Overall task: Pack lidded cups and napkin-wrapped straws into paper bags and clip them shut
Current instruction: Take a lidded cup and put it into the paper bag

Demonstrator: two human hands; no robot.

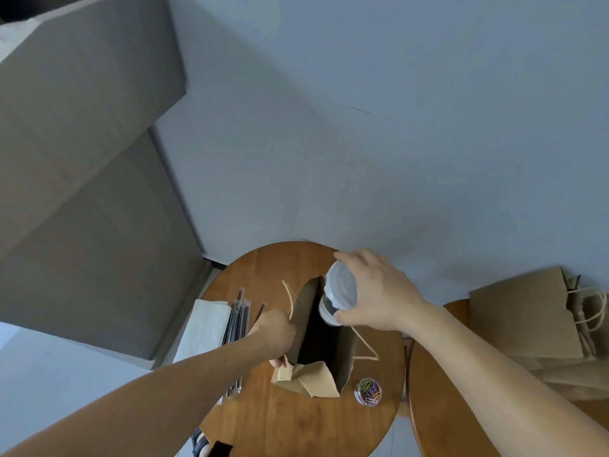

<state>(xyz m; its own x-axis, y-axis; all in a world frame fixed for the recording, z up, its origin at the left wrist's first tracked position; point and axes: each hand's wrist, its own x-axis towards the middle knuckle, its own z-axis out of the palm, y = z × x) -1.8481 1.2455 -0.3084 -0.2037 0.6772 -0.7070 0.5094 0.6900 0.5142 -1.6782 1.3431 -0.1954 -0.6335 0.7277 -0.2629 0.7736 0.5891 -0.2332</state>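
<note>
Over the open mouth of the paper bag (304,321) on the round table (296,423), from the head view: lidded cup (337,300) held upright by the right hand (379,291), fingers curled round the lid rim, base just at the opening. Left hand (275,331) gripping the bag's left wall, pulling it wide. Best lowered straight down, kept level, wall held out, let go only once seated on the bag floor. Straws (237,321) and napkins (204,328) just left; paper clips (368,390) near the right corner.

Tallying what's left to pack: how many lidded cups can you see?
1: the lidded cup, gripped by the right hand above the open paper bag; any already inside it would be hidden.
</note>
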